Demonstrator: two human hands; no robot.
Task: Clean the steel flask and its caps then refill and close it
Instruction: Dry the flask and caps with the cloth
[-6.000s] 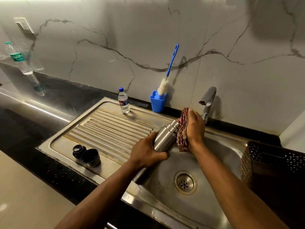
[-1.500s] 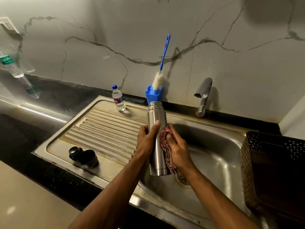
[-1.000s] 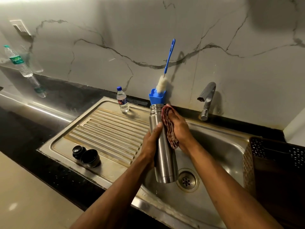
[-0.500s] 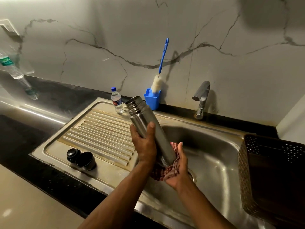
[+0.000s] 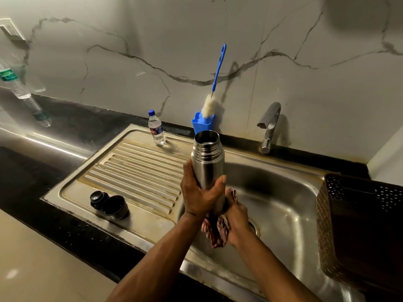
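The steel flask (image 5: 207, 159) stands nearly upright above the sink basin (image 5: 281, 199), its open mouth facing up. My left hand (image 5: 199, 196) grips its lower body, thumb across the front. Under it my right hand (image 5: 236, 219) holds a red patterned cloth (image 5: 217, 233) against the flask's base, which is hidden. Two dark caps lie on the drainboard (image 5: 139, 171) at the left: a small inner cap (image 5: 98, 199) and a larger cup cap (image 5: 115, 207), touching each other.
A small water bottle (image 5: 156, 130) stands at the drainboard's back edge. A blue holder (image 5: 202, 125) with a bottle brush (image 5: 214, 88) sits by the wall, the tap (image 5: 268, 129) to its right. A dark perforated basket (image 5: 359, 225) fills the right side. Another plastic bottle (image 5: 15, 83) is at far left.
The flask has swung from tilted leftward to nearly upright. My right hand with the cloth has stayed under its base, and my left hand has kept its hold lower on the body.
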